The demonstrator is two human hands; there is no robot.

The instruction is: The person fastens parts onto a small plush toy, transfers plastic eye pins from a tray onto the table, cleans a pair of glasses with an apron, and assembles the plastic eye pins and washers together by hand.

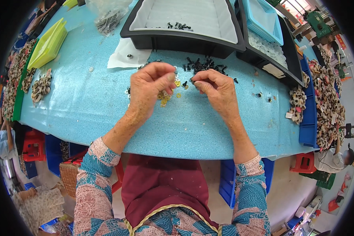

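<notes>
My left hand (149, 87) is over the blue-covered table, thumb and forefinger curled together; whatever is between the tips is too small to make out. My right hand (220, 93) pinches a small dark stemmed piece (191, 81) between thumb and fingers. Yellow washers (164, 101) lie partly hidden beside my left hand, with a few white ones among them. Beyond my right hand is a loose pile of black stemmed pieces (204, 65), bolt-like in shape. One black stemmed piece (185, 84) stands apart, between the two hands.
A black tray (185, 44) with a white liner holds more dark pieces. To its right, a light blue basket (265, 21) rests over a black bin of clear pieces (267, 49). A yellow-green basket (47, 43) and blue crate (308, 106) flank the table, near spotted plush pieces (322, 94).
</notes>
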